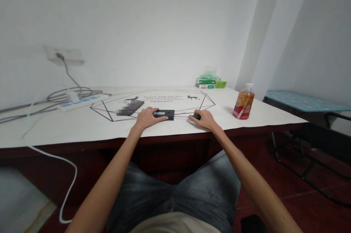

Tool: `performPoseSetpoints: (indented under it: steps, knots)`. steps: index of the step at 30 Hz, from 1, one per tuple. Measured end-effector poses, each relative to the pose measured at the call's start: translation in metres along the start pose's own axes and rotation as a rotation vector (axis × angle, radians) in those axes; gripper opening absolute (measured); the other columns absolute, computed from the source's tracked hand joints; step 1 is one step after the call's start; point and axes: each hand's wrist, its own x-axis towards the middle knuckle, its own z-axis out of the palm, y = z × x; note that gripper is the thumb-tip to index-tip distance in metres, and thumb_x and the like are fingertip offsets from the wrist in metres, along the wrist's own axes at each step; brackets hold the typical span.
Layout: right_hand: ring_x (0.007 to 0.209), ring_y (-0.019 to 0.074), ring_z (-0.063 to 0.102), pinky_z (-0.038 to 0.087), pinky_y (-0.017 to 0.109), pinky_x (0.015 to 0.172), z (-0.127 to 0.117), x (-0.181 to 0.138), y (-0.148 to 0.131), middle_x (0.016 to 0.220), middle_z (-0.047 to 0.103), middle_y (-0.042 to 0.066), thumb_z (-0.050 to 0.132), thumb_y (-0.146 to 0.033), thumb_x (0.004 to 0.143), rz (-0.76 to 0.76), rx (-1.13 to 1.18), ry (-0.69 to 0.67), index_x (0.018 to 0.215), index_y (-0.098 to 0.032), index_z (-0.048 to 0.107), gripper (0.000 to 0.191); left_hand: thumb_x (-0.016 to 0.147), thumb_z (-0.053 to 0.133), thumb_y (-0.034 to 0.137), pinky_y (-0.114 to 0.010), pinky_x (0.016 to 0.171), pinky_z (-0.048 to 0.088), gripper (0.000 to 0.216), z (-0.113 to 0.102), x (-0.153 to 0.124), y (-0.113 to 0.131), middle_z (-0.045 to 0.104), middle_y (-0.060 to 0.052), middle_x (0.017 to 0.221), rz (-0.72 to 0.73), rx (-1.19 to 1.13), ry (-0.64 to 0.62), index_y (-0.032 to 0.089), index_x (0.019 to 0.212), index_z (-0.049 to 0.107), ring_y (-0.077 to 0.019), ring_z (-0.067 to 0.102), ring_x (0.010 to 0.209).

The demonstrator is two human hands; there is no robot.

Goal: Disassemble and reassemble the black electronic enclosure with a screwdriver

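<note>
Head view; all places given from the black box.

Item: rectangular black box (170,115), one, pale label on top; lying on the white-covered desk (95,132), near its front edge.

Item: left hand (146,117), gripping the black box at its left end, thumb along the near side, fingers over the far side.

Item: green-handled screwdriver (196,117), so judged from its handle and thin shaft; right of the black box, shaft towards its right end. Whether the tip touches is too fine to tell.

Item: right hand (205,119), closed round the screwdriver handle, apart from the black box.

Item: small dark specks (183,112), just right of the black box; possibly screws, too small to confirm.

Item: dark flat slab (137,106), left of the black box and a little beyond, partly pixelated.

Item: bottle of reddish-amber drink (243,103), upright, well to the right.

Item: green-and-white cartons (206,84), beyond and to the right.

Item: power strip (82,103), well to the left.

Step, as judged: box steadied, tool presented to its end. Next move calls for a firm left hold and the shaft squared to that end.
</note>
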Motion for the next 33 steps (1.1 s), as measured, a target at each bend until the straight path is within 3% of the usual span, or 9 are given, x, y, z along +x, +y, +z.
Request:
performPoseSetpoints:
  steps: [3, 8, 13, 20, 25, 29, 33]
  knots:
    - [0.076, 0.02, 0.065, 0.04, 0.03, 0.071, 0.001, 0.003, 0.006, 0.082, 0.075, 0.006, 0.065, -0.043, 0.089, -0.01, 0.119, 0.004, 0.085, -0.02, 0.074, 0.025, 0.071, 0.055, 0.091, -0.043, 0.099, 0.048, 0.095, 0.0, 0.0, -0.001, 0.065, -0.015, 0.134, 0.013, 0.001, 0.004, 0.022, 0.134, 0.068, -0.038, 0.06, 0.121]
    - [0.08, 0.0205, 0.066, 0.045, 0.03, 0.074, 0.002, 0.005, 0.014, 0.084, 0.075, 0.006, 0.08, -0.042, 0.075, 0.031, 0.328, 0.083, 0.077, -0.02, 0.073, 0.023, 0.07, 0.054, 0.093, -0.043, 0.099, 0.048, 0.096, 0.001, 0.0, -0.002, 0.065, -0.015, 0.133, 0.008, 0.0, 0.003, 0.022, 0.134, 0.068, -0.0375, 0.06, 0.121]
    - [0.078, 0.0185, 0.062, 0.041, 0.028, 0.07, 0.002, 0.004, 0.012, 0.084, 0.072, 0.004, 0.081, -0.039, 0.073, -0.033, 0.257, 0.058, 0.078, -0.021, 0.067, 0.024, 0.07, 0.054, 0.092, -0.043, 0.1, 0.048, 0.096, 0.001, 0.0, -0.001, 0.065, -0.015, 0.134, 0.006, 0.001, 0.004, 0.022, 0.134, 0.068, -0.0379, 0.059, 0.122]
    - [0.071, 0.0204, 0.062, 0.034, 0.028, 0.065, 0.0, -0.003, -0.001, 0.071, 0.069, 0.002, 0.072, -0.053, 0.082, -0.009, 0.008, 0.025, 0.091, -0.024, 0.069, 0.03, 0.07, 0.05, 0.094, -0.043, 0.098, 0.048, 0.098, 0.001, 0.0, 0.001, 0.064, -0.015, 0.135, -0.005, 0.037, -0.005, 0.023, 0.135, 0.066, -0.0382, 0.059, 0.123]
    - [0.075, 0.0208, 0.065, 0.038, 0.029, 0.069, 0.001, 0.0, -0.001, 0.077, 0.074, 0.005, 0.061, -0.053, 0.092, 0.028, 0.024, 0.019, 0.086, -0.022, 0.073, 0.034, 0.069, 0.048, 0.096, -0.044, 0.099, 0.047, 0.1, 0.002, 0.002, -0.002, 0.064, -0.016, 0.135, 0.002, 0.018, -0.01, 0.023, 0.134, 0.067, -0.0394, 0.058, 0.123]
    - [0.081, 0.0207, 0.066, 0.042, 0.03, 0.072, 0.002, 0.005, 0.006, 0.086, 0.077, 0.005, 0.073, -0.049, 0.082, 0.071, 0.163, 0.033, 0.08, -0.022, 0.074, 0.028, 0.069, 0.049, 0.095, -0.043, 0.098, 0.048, 0.099, 0.001, 0.001, -0.001, 0.065, -0.016, 0.134, 0.002, 0.015, -0.004, 0.023, 0.133, 0.067, -0.0386, 0.059, 0.123]
    - [0.079, 0.0204, 0.064, 0.042, 0.03, 0.071, 0.002, 0.005, 0.011, 0.081, 0.074, 0.005, 0.082, -0.052, 0.072, 0.094, 0.236, 0.047, 0.071, -0.02, 0.072, 0.033, 0.069, 0.052, 0.094, -0.042, 0.097, 0.049, 0.094, -0.002, 0.0, 0.001, 0.068, -0.015, 0.129, 0.014, 0.01, 0.001, 0.023, 0.129, 0.07, -0.0378, 0.061, 0.119]
